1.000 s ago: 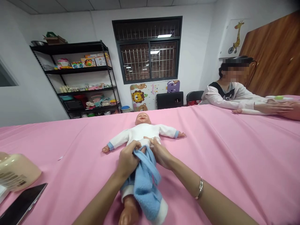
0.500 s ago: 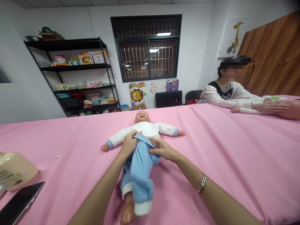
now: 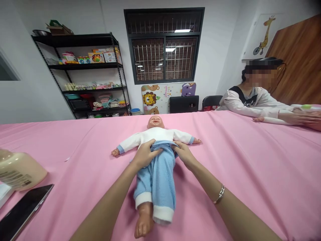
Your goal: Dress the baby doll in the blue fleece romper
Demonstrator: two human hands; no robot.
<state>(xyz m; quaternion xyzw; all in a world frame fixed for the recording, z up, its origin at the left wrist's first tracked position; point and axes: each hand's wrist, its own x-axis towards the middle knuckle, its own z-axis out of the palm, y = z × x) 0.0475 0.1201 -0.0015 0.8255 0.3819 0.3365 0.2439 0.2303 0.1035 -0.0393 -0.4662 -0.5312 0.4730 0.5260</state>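
Note:
A baby doll [image 3: 155, 134] in a white top with blue cuffs lies on its back, arms spread and head away from me. Blue trousers [image 3: 162, 177] with white cuffs cover its legs. One bare foot [image 3: 143, 224] sticks out of the cuff on the left; the other foot is hidden inside its trouser leg. My left hand [image 3: 146, 154] is closed on the waistband's left side, thumb on top of the cloth. On the opposite side, my right hand [image 3: 184, 154] pinches the waistband at the doll's hip. The waistband lies over the hem of the white top.
A pink cloth [image 3: 240, 174] covers the table. At the left stand a cream bottle [image 3: 22, 169] and a dark phone [image 3: 26, 209]. Across the table on the right, another person [image 3: 250, 100] reaches toward a second doll. Black shelves [image 3: 82, 65] stand behind.
My hands have drawn the waistband up and wider across the doll's belly. My right hand has shifted to the hip side, and the trouser legs hang straighter. The view has moved slightly.

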